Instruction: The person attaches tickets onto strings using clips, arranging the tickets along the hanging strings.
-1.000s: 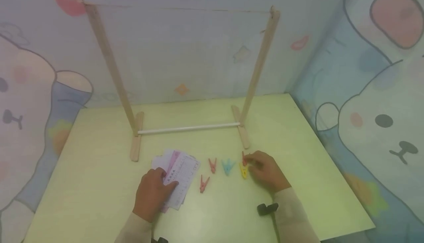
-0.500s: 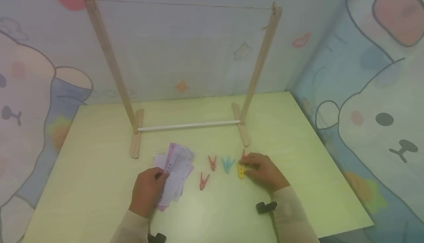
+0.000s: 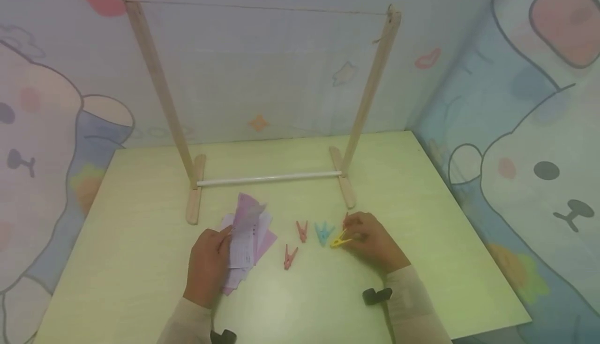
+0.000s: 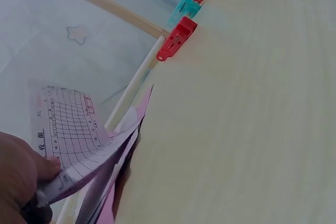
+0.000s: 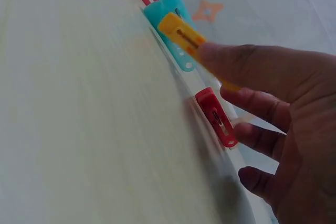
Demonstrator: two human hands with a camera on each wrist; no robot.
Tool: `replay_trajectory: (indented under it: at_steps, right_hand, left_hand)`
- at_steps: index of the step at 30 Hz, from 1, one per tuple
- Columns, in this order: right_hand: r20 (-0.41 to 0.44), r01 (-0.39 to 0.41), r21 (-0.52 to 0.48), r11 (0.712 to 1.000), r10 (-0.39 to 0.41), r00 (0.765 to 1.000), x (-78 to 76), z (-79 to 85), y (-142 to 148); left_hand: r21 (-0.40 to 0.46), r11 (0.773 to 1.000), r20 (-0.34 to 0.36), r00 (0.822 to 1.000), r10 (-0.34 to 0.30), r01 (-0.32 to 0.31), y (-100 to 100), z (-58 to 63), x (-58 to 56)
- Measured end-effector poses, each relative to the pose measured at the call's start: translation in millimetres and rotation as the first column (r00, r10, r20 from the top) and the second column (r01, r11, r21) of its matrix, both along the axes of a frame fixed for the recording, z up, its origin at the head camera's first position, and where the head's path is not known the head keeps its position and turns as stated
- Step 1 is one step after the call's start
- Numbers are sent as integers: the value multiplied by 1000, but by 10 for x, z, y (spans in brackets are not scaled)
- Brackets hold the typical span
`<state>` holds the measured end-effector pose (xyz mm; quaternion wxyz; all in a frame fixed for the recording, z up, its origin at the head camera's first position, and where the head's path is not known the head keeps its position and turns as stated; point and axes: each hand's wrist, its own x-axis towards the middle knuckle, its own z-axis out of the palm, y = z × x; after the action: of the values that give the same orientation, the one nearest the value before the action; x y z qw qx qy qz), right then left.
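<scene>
My left hand (image 3: 208, 268) pinches a printed receipt slip (image 4: 68, 124) between thumb and fingers, lifted and bent up from a fanned stack of pink and white slips (image 3: 267, 242) on the table. A yellow clothespin (image 5: 181, 32) is pinched between the thumb and index finger of my right hand (image 3: 372, 240), just above the table; the other fingers are spread. Beneath that hand a red clothespin (image 5: 215, 116) lies on the table. Left of it are turquoise clothespins (image 3: 323, 233), seemingly overlapping, then a red clothespin (image 3: 302, 231) and another red clothespin (image 3: 289, 257) nearer me.
Behind the papers stands a wooden frame, with a left post (image 3: 161, 94), a right post (image 3: 372, 94) and a string (image 3: 262, 7) tied between their tops. A white rod (image 3: 269, 179) joins its feet. Patterned walls (image 3: 281, 73) border the pale table (image 3: 445, 271).
My left hand has gone from resting on the stack to raising a slip, whose far end now curls up. My right hand has picked the yellow clothespin up and tilted it left.
</scene>
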<state>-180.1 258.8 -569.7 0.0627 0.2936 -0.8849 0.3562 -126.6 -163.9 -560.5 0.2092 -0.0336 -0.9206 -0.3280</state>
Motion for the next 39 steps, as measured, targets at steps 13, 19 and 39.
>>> replay_trajectory:
  at_steps: [13,19,39]
  right_hand:
    - [-94,-28,-138,990,15,995,43,102,-55]
    - [-43,-2,-150,989,-4,999,44,86,-47]
    - [254,323,-187,928,-272,928,121,313,-137]
  left_hand:
    - [101,985,-37,989,145,-140,-9,2,15]
    - [103,985,-96,985,146,-136,-37,18,-8]
    - [293,944,-108,975,194,-155,-195,71,-52]
